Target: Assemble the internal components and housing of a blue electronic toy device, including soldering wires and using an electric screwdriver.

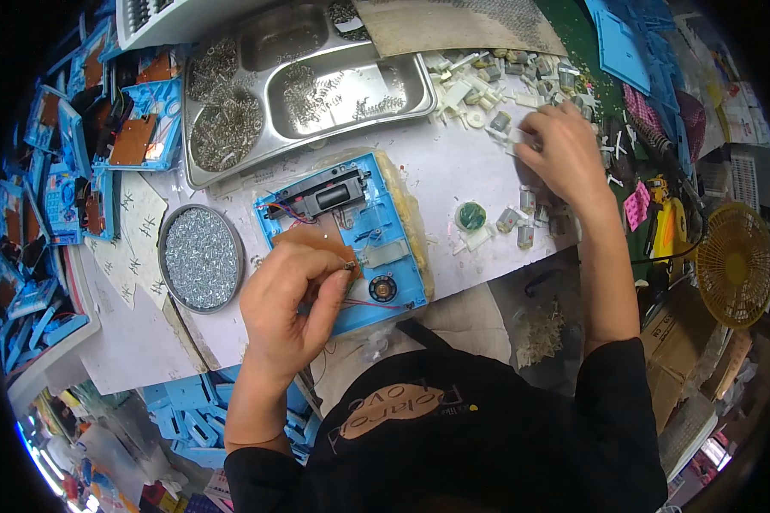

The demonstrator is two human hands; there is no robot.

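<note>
My left hand is over the blue plastic casing, its thumb and forefinger pinched on something tiny and dark that I cannot make out. Inside the casing sit a black battery compartment, a round speaker, a grey strip, thin wires and a brown circuit board, partly covered by my hand. At the right, my right hand is at the edge of a pile of white plastic parts and small motors. Its curled fingers close on a small white plastic part.
A steel compartment tray of springs stands at the back. A round bowl of small screws sits left of the casing. More blue casings are stacked at far left. Loose motors and a green roll lie near the front edge.
</note>
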